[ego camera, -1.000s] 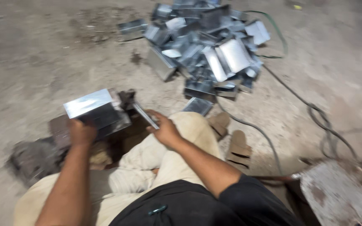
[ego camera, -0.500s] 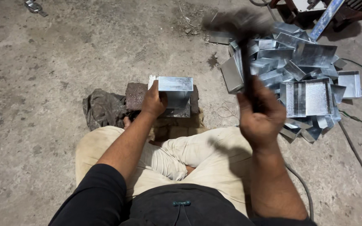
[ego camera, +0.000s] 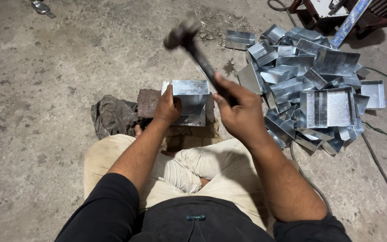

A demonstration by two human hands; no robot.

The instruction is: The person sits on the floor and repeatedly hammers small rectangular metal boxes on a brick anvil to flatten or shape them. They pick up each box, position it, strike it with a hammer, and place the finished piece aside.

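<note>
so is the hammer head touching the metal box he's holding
Apart. The head view shows the hammer head raised above the metal box, bare floor between them; the right hand grips its handle.

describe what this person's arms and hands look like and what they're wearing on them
Both hands are bare: the left hand and the right hand show no gloves, and no rings or watch can be seen. Black sleeves are pushed up above the elbows, leaving both forearms uncovered. The right forearm looks thick and lightly haired.
</note>
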